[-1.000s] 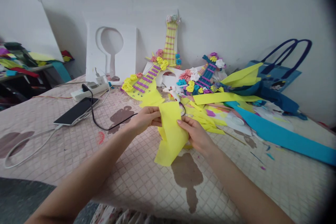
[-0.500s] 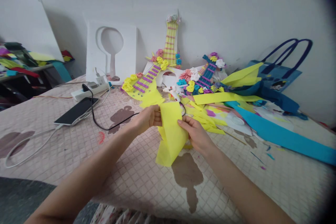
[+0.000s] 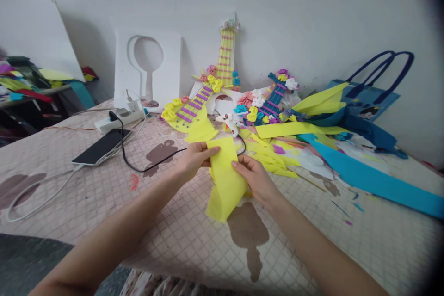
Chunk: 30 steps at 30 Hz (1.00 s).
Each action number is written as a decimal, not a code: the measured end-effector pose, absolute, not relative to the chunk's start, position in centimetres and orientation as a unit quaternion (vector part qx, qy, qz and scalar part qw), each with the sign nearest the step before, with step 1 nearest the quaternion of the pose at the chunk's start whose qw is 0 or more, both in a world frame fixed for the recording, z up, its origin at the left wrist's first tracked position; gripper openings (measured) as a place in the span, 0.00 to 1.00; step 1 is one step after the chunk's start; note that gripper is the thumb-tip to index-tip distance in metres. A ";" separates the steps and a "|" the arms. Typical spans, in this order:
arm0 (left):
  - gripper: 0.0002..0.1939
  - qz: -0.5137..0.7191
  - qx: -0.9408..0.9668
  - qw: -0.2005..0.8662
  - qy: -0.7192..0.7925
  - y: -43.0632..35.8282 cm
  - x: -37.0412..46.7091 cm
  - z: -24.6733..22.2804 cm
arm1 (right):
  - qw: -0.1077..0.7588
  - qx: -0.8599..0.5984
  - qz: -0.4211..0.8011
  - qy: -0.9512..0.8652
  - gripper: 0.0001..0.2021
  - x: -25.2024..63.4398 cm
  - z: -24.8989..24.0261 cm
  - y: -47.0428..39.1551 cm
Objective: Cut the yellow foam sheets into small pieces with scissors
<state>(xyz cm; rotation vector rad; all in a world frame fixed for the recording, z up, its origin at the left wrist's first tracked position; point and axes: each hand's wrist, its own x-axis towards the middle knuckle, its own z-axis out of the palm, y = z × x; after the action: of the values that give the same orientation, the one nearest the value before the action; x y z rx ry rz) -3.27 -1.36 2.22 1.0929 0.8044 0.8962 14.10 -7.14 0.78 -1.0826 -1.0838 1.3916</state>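
A strip of yellow crepe paper (image 3: 227, 180) hangs between my hands over the table, its lower end folded near the cloth. My left hand (image 3: 198, 157) pinches its upper left edge, thumb on the front and fingers behind. On the right edge, my right hand (image 3: 255, 175) grips the paper between thumb and fingers. Just beyond the paper lies a white glue gun (image 3: 229, 126) with a black cord. Yellow paper strips (image 3: 274, 157) are scattered to the right of it.
Paper-flowered guitar shapes (image 3: 225, 60) stand at the back beside a white cut-out board (image 3: 120, 64). A phone (image 3: 101, 147), a power strip (image 3: 120, 121) and cables lie left. Blue crepe paper (image 3: 374, 178) and a blue bag (image 3: 373, 99) are on the right.
My left thumb has come onto the front of the paper's upper left edge. The top of the paper has shifted slightly left, and my right hand has moved slightly left.
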 end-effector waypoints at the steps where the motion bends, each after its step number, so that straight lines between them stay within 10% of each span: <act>1: 0.18 0.399 0.490 0.690 0.355 -1.4 -3.3 2.3 | 0.509 -0.450 0.578 -0.451 0.10 14.1 0.8 -7.2; 30: 0.16 0.381 0.451 0.714 0.377 -0.9 -4.1 3.8 | 0.497 -0.457 0.569 -0.470 0.11 13.8 1.0 -7.5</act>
<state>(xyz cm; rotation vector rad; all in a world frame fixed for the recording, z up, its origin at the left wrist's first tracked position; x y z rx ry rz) -4.14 -0.88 3.83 0.9991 0.8353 0.8435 13.76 -7.50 0.99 -1.1056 -1.1384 1.3772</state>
